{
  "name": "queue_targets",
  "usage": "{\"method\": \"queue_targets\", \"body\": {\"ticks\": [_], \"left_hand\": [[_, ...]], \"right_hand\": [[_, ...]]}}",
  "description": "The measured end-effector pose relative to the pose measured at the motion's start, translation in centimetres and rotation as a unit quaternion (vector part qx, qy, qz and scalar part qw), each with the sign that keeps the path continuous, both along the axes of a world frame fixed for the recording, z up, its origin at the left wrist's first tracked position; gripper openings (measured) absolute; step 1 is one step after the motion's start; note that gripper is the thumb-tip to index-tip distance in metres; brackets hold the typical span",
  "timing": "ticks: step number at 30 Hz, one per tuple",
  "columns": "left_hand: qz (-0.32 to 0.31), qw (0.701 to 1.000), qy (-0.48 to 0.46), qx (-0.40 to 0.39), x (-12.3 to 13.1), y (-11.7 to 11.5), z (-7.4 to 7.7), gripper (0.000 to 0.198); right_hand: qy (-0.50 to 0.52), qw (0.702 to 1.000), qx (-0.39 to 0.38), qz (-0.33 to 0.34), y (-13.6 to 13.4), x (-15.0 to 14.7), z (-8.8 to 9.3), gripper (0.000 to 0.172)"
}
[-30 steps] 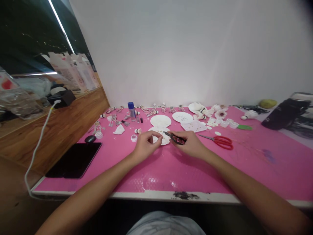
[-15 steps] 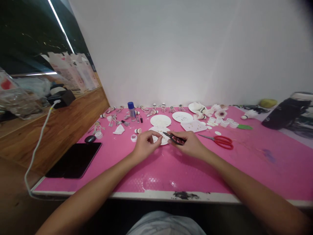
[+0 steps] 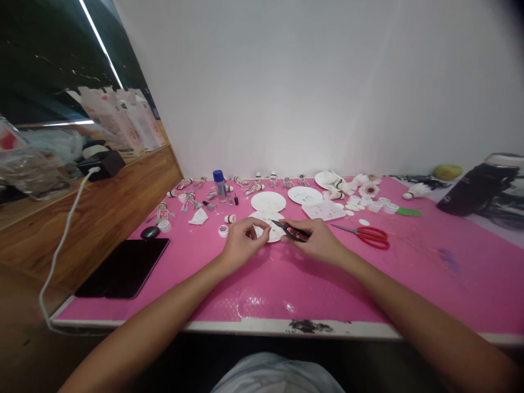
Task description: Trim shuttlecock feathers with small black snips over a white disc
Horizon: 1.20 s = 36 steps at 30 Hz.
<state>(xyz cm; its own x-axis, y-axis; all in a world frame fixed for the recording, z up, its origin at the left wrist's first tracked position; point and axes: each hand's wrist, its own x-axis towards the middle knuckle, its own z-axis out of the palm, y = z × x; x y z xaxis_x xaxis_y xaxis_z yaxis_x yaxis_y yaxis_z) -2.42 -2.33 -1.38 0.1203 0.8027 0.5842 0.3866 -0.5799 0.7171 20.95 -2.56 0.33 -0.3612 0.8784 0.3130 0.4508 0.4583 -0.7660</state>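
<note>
My right hand is closed round black-handled pliers, their narrow jaws pointing left. Thumb and forefinger of my left hand are pinched together just left of the jaw tips; whatever sits between them is too small to name. Both hands are over the near edge of a white round plate, which carries tiny bits. Behind it lies a second white plate. A small open jar and a shuttlecock are just beyond my left hand.
Red-handled scissors lie right of my right hand. Several shuttlecocks and cut feather pieces line the back, near a blue-capped bottle. A black tablet lies at left, a dark flask at right. The wall closes off the back.
My hands and the pliers keep almost the same pose. The whole view has shifted very slightly; nothing is visibly taken up or let go.
</note>
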Motion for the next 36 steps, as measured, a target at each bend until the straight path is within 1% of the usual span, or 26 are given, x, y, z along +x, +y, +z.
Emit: {"method": "queue_targets", "body": {"ticks": [10, 19, 26, 36], "left_hand": [[-0.005, 1.000, -0.004, 0.002, -0.01, -0.03, 0.03, 0.012], [-0.007, 1.000, -0.014, 0.001, 0.03, -0.12, 0.18, 0.012], [-0.012, 1.000, -0.013, 0.005, -0.02, -0.05, 0.09, 0.012], [-0.009, 1.000, -0.018, -0.001, 0.01, -0.15, 0.18, 0.010]], "right_hand": [[0.010, 1.000, 0.005, -0.005, -0.18, -0.18, -0.29, 0.056], [-0.009, 0.999, 0.033, -0.038, -0.22, -0.24, -0.14, 0.057], [-0.030, 0.998, 0.044, -0.027, -0.15, -0.19, -0.35, 0.053], [0.001, 0.999, 0.035, -0.021, 0.02, -0.16, -0.74, 0.051]]}}
